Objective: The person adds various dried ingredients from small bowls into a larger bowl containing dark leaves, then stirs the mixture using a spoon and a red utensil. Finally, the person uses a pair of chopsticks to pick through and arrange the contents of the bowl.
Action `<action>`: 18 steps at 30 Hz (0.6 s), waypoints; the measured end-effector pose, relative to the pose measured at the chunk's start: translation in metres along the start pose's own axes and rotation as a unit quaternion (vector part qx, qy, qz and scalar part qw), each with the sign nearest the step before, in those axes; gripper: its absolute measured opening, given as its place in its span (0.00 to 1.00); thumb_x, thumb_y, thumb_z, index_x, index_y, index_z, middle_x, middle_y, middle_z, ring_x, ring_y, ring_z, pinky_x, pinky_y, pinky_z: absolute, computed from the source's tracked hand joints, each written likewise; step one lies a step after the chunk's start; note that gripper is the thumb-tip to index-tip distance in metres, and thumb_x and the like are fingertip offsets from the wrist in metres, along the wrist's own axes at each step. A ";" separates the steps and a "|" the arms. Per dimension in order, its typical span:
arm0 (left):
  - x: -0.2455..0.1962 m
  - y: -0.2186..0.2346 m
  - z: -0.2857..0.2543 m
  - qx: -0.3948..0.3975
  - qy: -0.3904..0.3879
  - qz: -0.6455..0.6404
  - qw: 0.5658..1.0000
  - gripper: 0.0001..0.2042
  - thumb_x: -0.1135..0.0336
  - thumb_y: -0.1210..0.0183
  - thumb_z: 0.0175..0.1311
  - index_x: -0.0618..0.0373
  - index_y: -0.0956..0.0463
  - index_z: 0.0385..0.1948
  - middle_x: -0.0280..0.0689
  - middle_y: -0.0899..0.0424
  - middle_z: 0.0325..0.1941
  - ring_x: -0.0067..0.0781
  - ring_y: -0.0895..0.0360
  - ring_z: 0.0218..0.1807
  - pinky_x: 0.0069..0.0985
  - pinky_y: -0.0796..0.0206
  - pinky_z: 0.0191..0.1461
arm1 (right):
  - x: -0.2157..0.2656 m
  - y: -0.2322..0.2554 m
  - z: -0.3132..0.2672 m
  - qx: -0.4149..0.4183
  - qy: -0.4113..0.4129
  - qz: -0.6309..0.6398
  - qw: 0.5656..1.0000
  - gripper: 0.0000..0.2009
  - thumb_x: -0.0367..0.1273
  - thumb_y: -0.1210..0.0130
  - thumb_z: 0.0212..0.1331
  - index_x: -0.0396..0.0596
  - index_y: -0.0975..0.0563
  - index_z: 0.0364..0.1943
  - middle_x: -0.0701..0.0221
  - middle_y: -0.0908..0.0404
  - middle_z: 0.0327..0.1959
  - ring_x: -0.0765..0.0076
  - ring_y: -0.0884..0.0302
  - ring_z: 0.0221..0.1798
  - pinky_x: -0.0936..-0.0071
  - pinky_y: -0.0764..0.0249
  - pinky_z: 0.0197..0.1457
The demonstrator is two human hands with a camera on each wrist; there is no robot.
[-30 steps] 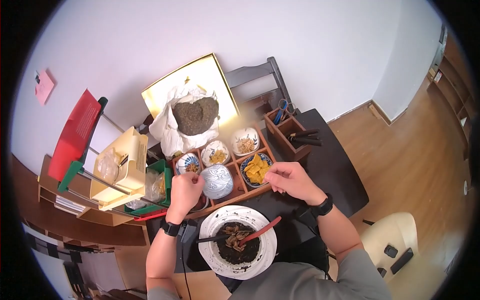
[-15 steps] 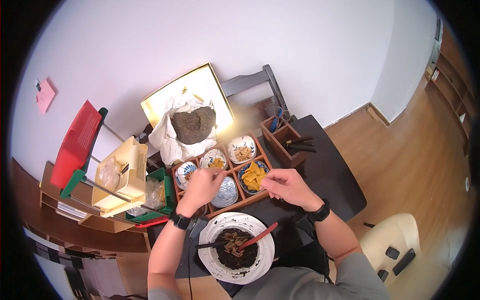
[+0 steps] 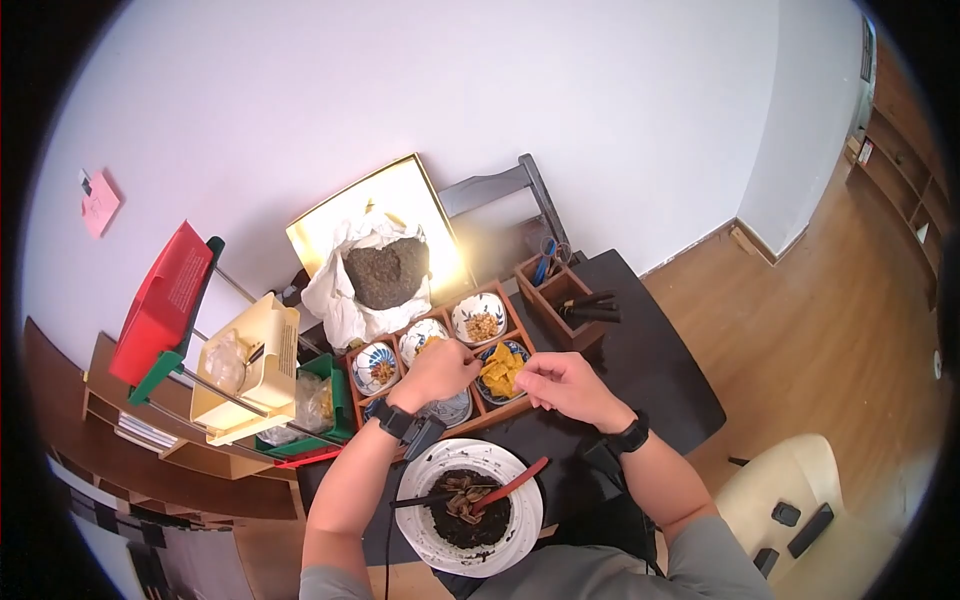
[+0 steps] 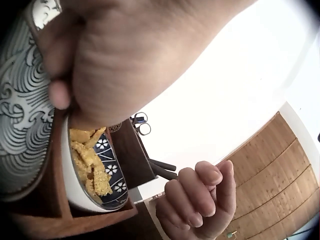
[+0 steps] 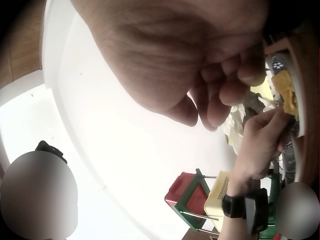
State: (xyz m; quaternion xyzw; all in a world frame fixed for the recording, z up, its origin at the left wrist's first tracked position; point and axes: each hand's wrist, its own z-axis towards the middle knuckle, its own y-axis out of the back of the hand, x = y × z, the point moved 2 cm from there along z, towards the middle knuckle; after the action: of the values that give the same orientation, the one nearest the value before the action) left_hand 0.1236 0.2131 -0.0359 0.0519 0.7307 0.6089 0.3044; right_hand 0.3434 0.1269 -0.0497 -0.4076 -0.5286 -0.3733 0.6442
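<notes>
My left hand (image 3: 440,376) is over the wooden divided tray (image 3: 497,414), between a wave-patterned bowl (image 4: 22,115) and a blue flowered bowl (image 4: 116,181) of yellow dried pieces (image 4: 92,160). Its fingers bend downward and the fingertips are mostly hidden; whether they pinch anything I cannot tell. At the flowered bowl's right edge is my right hand (image 3: 568,388), its fingers loosely curled with nothing visible among them. Nearer my body sits a white pot (image 3: 418,548) of dark soil with brown dried pieces on top; a red-handled tool (image 3: 518,482) and a black-handled tool (image 3: 425,499) lie across it.
Other tray bowls hold small dried bits, including a bowl of pale pieces (image 3: 480,318). Behind stands a white bag (image 3: 335,300) with a dark mass. Stacked bins (image 3: 240,370) flank the left, and a wooden holder (image 3: 560,310) with scissors and black-handled tools the right.
My left hand has moved right across the tray, from the left bowls to beside the yellow pieces. The right hand stays near the flowered bowl. The head view has shifted slightly.
</notes>
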 end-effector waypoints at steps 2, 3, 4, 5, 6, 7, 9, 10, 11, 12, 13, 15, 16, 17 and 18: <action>0.005 -0.005 0.003 -0.011 -0.016 0.002 1.000 0.13 0.63 0.39 0.61 0.65 0.16 0.25 0.55 0.17 0.26 0.56 0.16 0.32 0.43 0.24 0.42 | -0.002 0.001 0.001 -0.001 0.007 0.004 1.000 0.12 0.37 0.42 0.72 0.42 0.17 0.38 0.79 0.22 0.23 0.88 0.30 0.24 0.85 0.35 0.26; 0.007 -0.006 0.004 -0.017 -0.024 0.004 1.000 0.13 0.63 0.39 0.60 0.66 0.16 0.24 0.54 0.17 0.24 0.55 0.16 0.31 0.42 0.23 0.41 | -0.003 0.001 0.001 -0.004 0.010 0.006 1.000 0.12 0.37 0.42 0.72 0.42 0.17 0.38 0.79 0.22 0.23 0.88 0.30 0.24 0.85 0.36 0.26; 0.006 -0.004 0.004 -0.012 -0.006 -0.026 1.000 0.13 0.64 0.39 0.60 0.67 0.16 0.24 0.53 0.17 0.22 0.52 0.16 0.29 0.40 0.23 0.39 | -0.003 0.002 0.001 -0.006 0.013 0.007 1.000 0.12 0.37 0.42 0.72 0.42 0.17 0.37 0.79 0.22 0.23 0.88 0.30 0.24 0.85 0.36 0.26; 0.004 -0.002 0.002 -0.008 0.012 -0.056 0.998 0.13 0.65 0.40 0.60 0.67 0.17 0.23 0.52 0.17 0.21 0.50 0.16 0.27 0.38 0.24 0.37 | -0.001 0.003 0.001 -0.019 0.011 0.000 1.000 0.11 0.36 0.43 0.72 0.41 0.18 0.37 0.78 0.22 0.23 0.88 0.30 0.24 0.85 0.35 0.27; 0.002 0.000 -0.001 -0.002 0.031 -0.086 0.996 0.13 0.66 0.40 0.60 0.68 0.17 0.22 0.50 0.18 0.19 0.47 0.15 0.24 0.36 0.24 0.35 | 0.001 0.004 0.001 -0.033 0.009 -0.006 0.999 0.11 0.34 0.43 0.72 0.41 0.18 0.37 0.78 0.22 0.22 0.88 0.30 0.23 0.86 0.35 0.27; -0.001 0.003 -0.005 -0.014 0.032 -0.102 0.994 0.13 0.67 0.40 0.61 0.68 0.17 0.22 0.49 0.18 0.18 0.44 0.15 0.23 0.34 0.24 0.34 | 0.002 0.004 0.000 -0.045 0.005 -0.012 0.999 0.10 0.33 0.44 0.72 0.41 0.18 0.36 0.77 0.23 0.22 0.87 0.30 0.23 0.86 0.34 0.27; -0.006 0.015 -0.016 -0.036 0.038 -0.133 0.990 0.13 0.68 0.41 0.61 0.69 0.18 0.22 0.46 0.18 0.15 0.38 0.15 0.21 0.31 0.24 0.31 | 0.001 0.007 -0.001 -0.069 0.016 0.012 0.997 0.10 0.33 0.44 0.72 0.41 0.18 0.35 0.78 0.23 0.21 0.88 0.31 0.23 0.86 0.36 0.27; -0.009 0.022 -0.022 -0.047 0.048 -0.129 0.989 0.12 0.68 0.41 0.63 0.69 0.18 0.22 0.46 0.17 0.16 0.36 0.13 0.23 0.29 0.24 0.31 | 0.001 0.008 0.000 -0.079 0.021 0.024 0.996 0.10 0.33 0.44 0.72 0.42 0.18 0.35 0.78 0.24 0.21 0.88 0.32 0.22 0.87 0.36 0.26; -0.015 0.034 -0.031 -0.064 0.026 -0.116 0.991 0.12 0.68 0.41 0.64 0.69 0.18 0.24 0.47 0.17 0.17 0.35 0.12 0.24 0.28 0.24 0.30 | 0.004 0.007 0.000 -0.096 0.025 0.030 0.995 0.10 0.33 0.45 0.72 0.42 0.18 0.34 0.78 0.24 0.20 0.88 0.33 0.22 0.87 0.38 0.26; -0.016 0.040 -0.040 -0.075 0.036 -0.130 0.988 0.12 0.69 0.41 0.64 0.69 0.18 0.24 0.47 0.17 0.18 0.35 0.12 0.24 0.28 0.24 0.30 | 0.003 0.007 0.001 -0.099 0.030 0.038 0.994 0.10 0.33 0.45 0.72 0.42 0.18 0.34 0.78 0.25 0.20 0.88 0.33 0.21 0.87 0.38 0.25; -0.016 0.045 -0.051 -0.085 0.045 -0.144 0.985 0.12 0.69 0.41 0.65 0.69 0.18 0.25 0.47 0.16 0.18 0.34 0.12 0.25 0.28 0.24 0.30 | 0.002 0.009 0.001 -0.103 0.034 0.045 0.993 0.10 0.33 0.45 0.72 0.42 0.18 0.34 0.78 0.25 0.20 0.88 0.33 0.21 0.87 0.38 0.25; -0.019 0.053 -0.078 -0.119 0.023 -0.107 0.987 0.09 0.72 0.40 0.65 0.69 0.19 0.28 0.44 0.18 0.18 0.33 0.13 0.24 0.27 0.29 0.26 | 0.001 0.010 0.001 -0.102 0.035 0.049 0.993 0.11 0.33 0.45 0.72 0.42 0.19 0.34 0.78 0.25 0.20 0.87 0.33 0.21 0.86 0.39 0.25; -0.023 0.057 -0.092 -0.140 -0.003 -0.048 0.989 0.07 0.72 0.39 0.64 0.68 0.18 0.29 0.46 0.19 0.19 0.39 0.15 0.24 0.29 0.29 0.27 | 0.000 0.010 0.002 -0.100 0.037 0.052 0.993 0.11 0.34 0.45 0.72 0.42 0.19 0.34 0.78 0.25 0.20 0.87 0.33 0.21 0.86 0.39 0.25; -0.029 0.060 -0.107 -0.160 -0.029 0.012 0.987 0.06 0.73 0.38 0.62 0.67 0.18 0.29 0.48 0.20 0.19 0.44 0.16 0.23 0.30 0.29 0.27 | 0.000 0.009 0.002 -0.098 0.039 0.055 0.993 0.11 0.34 0.45 0.72 0.42 0.19 0.33 0.78 0.25 0.20 0.87 0.33 0.21 0.86 0.39 0.25; -0.032 0.057 -0.121 -0.186 -0.034 0.014 0.982 0.05 0.74 0.38 0.61 0.66 0.17 0.31 0.49 0.20 0.20 0.48 0.18 0.24 0.32 0.29 0.27 | 0.001 0.009 0.001 -0.090 0.026 0.054 0.994 0.13 0.38 0.43 0.72 0.43 0.18 0.35 0.81 0.27 0.20 0.89 0.34 0.23 0.86 0.39 0.27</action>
State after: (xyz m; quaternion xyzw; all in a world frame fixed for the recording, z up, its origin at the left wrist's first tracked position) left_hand 0.0716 0.1094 0.0378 0.0250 0.5928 0.7364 0.3250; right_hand 0.3512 0.1310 -0.0502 -0.4817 -0.4533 -0.3949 0.6377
